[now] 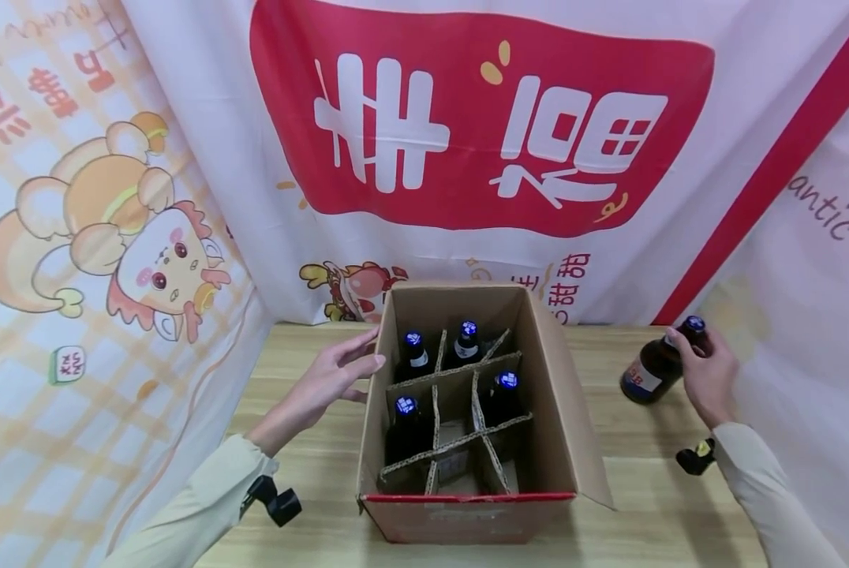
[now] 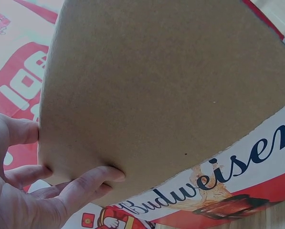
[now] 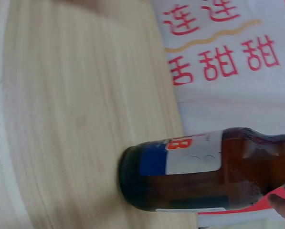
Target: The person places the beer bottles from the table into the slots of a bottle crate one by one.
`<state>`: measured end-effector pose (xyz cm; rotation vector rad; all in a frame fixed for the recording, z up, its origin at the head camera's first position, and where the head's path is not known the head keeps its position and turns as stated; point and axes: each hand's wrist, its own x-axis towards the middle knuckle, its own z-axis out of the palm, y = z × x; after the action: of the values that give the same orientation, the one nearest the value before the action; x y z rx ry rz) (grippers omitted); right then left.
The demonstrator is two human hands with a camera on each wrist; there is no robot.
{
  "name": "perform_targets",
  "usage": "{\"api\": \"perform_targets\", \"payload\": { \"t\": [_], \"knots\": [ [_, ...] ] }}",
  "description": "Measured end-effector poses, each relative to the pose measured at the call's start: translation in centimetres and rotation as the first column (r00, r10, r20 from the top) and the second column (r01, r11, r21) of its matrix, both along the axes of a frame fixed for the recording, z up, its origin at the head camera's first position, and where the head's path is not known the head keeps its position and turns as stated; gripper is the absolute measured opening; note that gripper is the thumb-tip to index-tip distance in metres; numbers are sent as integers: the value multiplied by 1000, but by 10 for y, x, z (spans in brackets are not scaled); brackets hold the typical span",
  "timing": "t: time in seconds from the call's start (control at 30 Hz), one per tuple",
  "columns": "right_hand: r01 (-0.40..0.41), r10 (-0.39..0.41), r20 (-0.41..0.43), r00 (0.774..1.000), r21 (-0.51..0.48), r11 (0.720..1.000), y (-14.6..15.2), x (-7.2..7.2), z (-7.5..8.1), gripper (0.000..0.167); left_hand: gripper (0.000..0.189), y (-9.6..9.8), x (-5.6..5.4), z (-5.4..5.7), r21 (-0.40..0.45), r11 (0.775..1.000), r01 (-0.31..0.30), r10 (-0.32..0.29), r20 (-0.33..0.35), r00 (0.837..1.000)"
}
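Observation:
A brown glass beer bottle (image 1: 645,375) with a blue cap and a white label stands on the table to the right of the box, tilted a little. My right hand (image 1: 711,379) grips it by the neck; the right wrist view shows the bottle (image 3: 195,167) with just some fingertips. Against the left side of the open cardboard box (image 1: 460,521) rests my left hand (image 1: 325,388). Its fingers (image 2: 92,181) press the brown flap (image 2: 147,95) in the left wrist view. Several blue-capped bottles (image 1: 406,430) stand upright in the box's divided compartments.
Cardboard dividers (image 1: 460,442) split the box into cells, some without bottles. A flap (image 1: 574,394) sticks out on the right side. Behind the wooden table (image 1: 304,489) hangs a printed red and white cloth (image 1: 460,213), with more cloth along both sides.

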<state>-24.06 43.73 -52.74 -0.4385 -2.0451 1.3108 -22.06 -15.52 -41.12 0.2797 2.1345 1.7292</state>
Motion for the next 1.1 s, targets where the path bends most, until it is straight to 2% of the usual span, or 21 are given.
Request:
{"api": "perform_targets", "payload": {
  "t": [0.13,0.27,0.33,0.47,0.57,0.63,0.73,0.77,0.9,0.97,1.1],
  "knots": [
    [-15,15,-34,999,15,1000,-9,1,2,31,72,-2,1,1,1,1000,-1,1,-8,1000],
    [-19,20,-75,997,6,1000,-19,7,15,31,72,-2,2,2,-1,1000,-2,2,-12,1000],
    [-25,20,-99,995,-57,998,-23,8,21,25,72,-2,2,2,-1,1000,-2,2,-11,1000],
    [49,-62,-84,995,-153,987,-15,0,15,24,72,1,2,0,-4,1000,-2,2,-2,1000],
    [83,-106,-68,992,-278,957,-10,-4,12,15,71,2,3,0,0,1000,2,-2,2,1000],
    [62,-97,-68,993,-397,916,-14,-2,19,8,72,2,2,1,0,1000,7,-7,0,1000],
    [31,-60,-41,997,-503,864,-24,0,31,11,72,1,2,2,-2,1000,3,-3,-2,1000],
    [26,-43,-24,999,-496,868,-27,1,36,11,71,1,2,2,-2,1000,1,-1,-2,1000],
    [3,7,25,1000,-385,923,-38,0,53,10,71,1,2,2,1,1000,-3,3,0,1000],
    [-11,18,18,1000,-347,938,-43,0,61,9,71,0,2,2,6,1000,-1,1,1,1000],
    [-42,48,11,999,-308,951,-51,1,80,12,71,0,3,2,8,1000,1,-1,-5,1000]
  ]
}}
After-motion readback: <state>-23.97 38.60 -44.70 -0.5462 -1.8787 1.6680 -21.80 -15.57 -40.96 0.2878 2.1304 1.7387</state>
